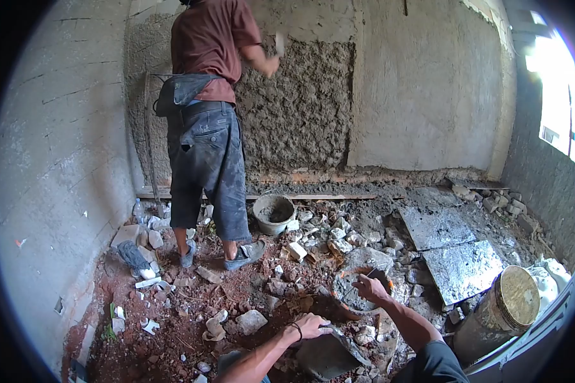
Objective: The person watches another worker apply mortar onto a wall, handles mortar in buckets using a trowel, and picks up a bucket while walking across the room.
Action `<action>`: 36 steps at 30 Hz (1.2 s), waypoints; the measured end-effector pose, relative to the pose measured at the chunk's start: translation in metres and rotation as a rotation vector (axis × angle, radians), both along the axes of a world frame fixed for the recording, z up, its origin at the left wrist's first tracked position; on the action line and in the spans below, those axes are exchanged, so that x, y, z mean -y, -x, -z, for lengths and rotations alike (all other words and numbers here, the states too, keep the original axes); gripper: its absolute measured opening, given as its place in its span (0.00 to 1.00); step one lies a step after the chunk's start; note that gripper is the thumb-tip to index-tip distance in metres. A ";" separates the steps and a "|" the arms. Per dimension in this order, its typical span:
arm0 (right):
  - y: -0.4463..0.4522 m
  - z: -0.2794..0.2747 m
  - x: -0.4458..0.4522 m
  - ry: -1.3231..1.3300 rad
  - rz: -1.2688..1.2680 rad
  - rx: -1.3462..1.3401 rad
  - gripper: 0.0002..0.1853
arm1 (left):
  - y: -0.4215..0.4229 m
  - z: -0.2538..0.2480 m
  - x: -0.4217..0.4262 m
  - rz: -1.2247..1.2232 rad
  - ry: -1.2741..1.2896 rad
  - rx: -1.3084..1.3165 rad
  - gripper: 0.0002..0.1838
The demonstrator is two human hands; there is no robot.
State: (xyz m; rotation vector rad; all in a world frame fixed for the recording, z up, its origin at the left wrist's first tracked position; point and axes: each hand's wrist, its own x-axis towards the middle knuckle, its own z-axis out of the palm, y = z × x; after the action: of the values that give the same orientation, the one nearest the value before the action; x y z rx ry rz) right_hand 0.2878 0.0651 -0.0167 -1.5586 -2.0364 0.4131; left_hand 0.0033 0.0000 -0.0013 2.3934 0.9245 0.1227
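Note:
My left hand [310, 327] is closed on the rim of a dark grey, mortar-stained bucket [331, 355], which is tilted close to my body. Further forward, my right hand [372, 289] is closed over a round, mortar-crusted bucket with an orange rim [346, 311]. A thin, straight edge shows beside the right fingers; I cannot make out what it belongs to. Grey material lies inside the orange-rimmed bucket. The inside of the dark bucket is mostly hidden from me.
A co-worker [204, 115] stands at the back, holding a blurred tool towards the rough mortar wall [300, 108]. Near their feet is a pail [274, 214]. Rubble [252, 322] covers the floor. Two grey boards [463, 271] and a tall crusted bucket [492, 322] are at right.

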 end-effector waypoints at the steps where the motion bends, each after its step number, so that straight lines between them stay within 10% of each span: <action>1: 0.001 -0.003 0.002 0.003 -0.001 0.000 0.16 | 0.000 0.002 -0.001 -0.001 0.003 0.000 0.26; 36: 0.007 -0.018 0.010 0.039 -0.004 -0.047 0.14 | 0.000 0.009 -0.006 0.031 0.003 0.000 0.28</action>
State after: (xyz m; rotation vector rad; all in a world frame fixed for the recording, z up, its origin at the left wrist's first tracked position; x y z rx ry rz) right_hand 0.2804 0.0550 0.0009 -1.5537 -2.0073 0.4892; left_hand 0.0038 0.0060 -0.0105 2.4040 0.8867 0.1090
